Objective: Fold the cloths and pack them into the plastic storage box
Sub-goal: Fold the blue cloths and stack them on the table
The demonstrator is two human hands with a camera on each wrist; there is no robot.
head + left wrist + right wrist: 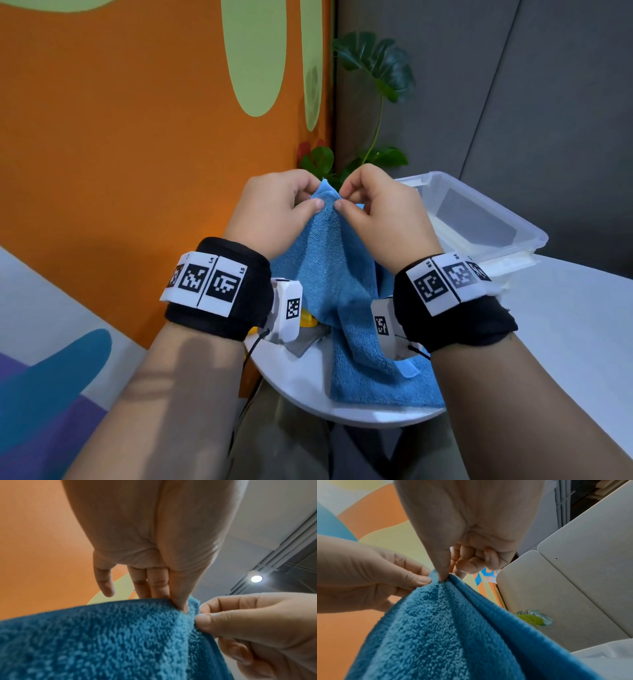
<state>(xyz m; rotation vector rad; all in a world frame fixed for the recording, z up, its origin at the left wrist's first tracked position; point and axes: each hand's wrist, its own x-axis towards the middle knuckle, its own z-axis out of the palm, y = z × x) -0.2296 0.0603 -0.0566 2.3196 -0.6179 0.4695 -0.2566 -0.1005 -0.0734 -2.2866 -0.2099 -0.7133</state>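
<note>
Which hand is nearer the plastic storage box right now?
Right. The right hand pinches the blue cloth just beside the plastic storage box; the left hand is farther away.

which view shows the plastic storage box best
The head view: the clear plastic storage box sits open on the table beyond the right hand. The right wrist view catches only a pale corner, and the left wrist view shows none.

The left hand (154,534) pinches the top edge of a blue terry cloth (102,642), thumb in front, fingers behind it; just beside that thumb tip, the right hand (265,635) pinches the same edge, cloth hanging below both
</note>
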